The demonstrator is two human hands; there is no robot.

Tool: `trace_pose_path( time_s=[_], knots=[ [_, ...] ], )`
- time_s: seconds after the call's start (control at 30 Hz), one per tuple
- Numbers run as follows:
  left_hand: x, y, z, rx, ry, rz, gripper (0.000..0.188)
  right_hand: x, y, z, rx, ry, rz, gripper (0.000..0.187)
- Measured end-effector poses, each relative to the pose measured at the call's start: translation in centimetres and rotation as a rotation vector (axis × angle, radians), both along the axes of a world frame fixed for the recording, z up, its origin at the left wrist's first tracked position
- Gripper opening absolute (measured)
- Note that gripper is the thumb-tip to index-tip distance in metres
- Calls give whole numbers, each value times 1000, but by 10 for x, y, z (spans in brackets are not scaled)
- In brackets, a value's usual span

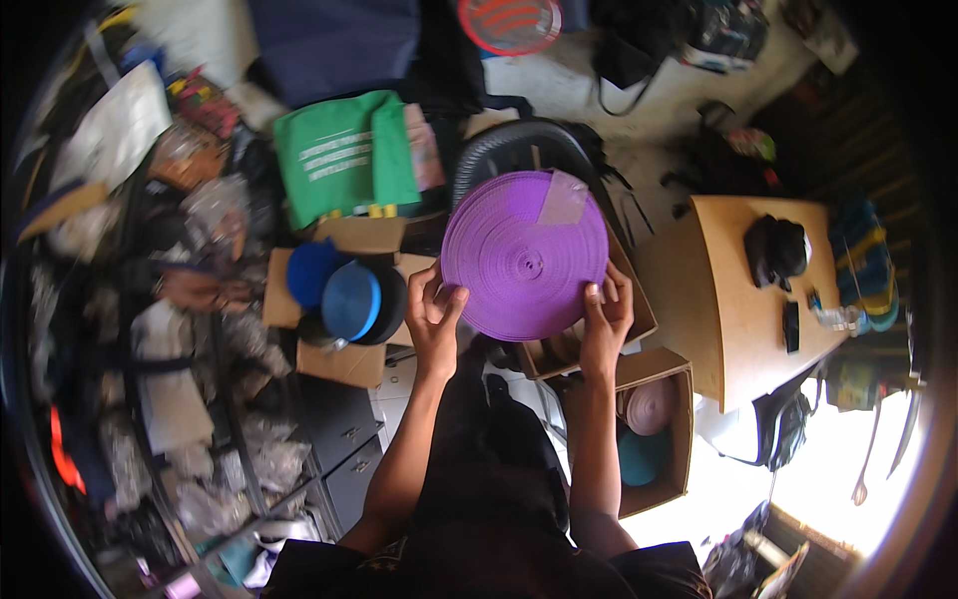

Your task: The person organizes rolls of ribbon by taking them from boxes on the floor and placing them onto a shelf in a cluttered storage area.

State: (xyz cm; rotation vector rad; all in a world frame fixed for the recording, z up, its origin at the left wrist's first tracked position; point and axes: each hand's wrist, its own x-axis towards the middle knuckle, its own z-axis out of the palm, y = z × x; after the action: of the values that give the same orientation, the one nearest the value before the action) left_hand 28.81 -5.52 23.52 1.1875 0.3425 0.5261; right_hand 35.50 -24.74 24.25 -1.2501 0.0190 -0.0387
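Note:
Between my two hands is a large flat roll of purple webbing (pixel 499 270), wound in a tight spiral, with a piece of clear tape or a label near its upper right edge. My left hand (pixel 432 314) grips its lower left rim, thumb on the face. At the lower right rim my right hand (pixel 607 311) pinches it the same way. Both sets of fingers partly disappear behind the roll. Under it, partly covered, is a cardboard box (pixel 645 324) by a black chair (pixel 519 140).
Blue and black rolls (pixel 351 299) fill an open carton on the left. Pink and teal rolls (pixel 641 454) lie in a carton at right, near a wooden table (pixel 738 299). Shelves (pixel 215 399) packed with bagged goods line the left. A green bag (pixel 344 155) lies beyond.

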Motion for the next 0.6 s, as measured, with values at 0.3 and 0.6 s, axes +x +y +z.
trace_pose_path(
  time_s=[0.3,0.6],
  knots=[
    [-191,32,164,266,-247,506,43,-118,86,138,115,-347,213,46],
    [-455,-1,238,434,-460,1073,52,-344,163,210,373,-553,710,52]
  ],
)
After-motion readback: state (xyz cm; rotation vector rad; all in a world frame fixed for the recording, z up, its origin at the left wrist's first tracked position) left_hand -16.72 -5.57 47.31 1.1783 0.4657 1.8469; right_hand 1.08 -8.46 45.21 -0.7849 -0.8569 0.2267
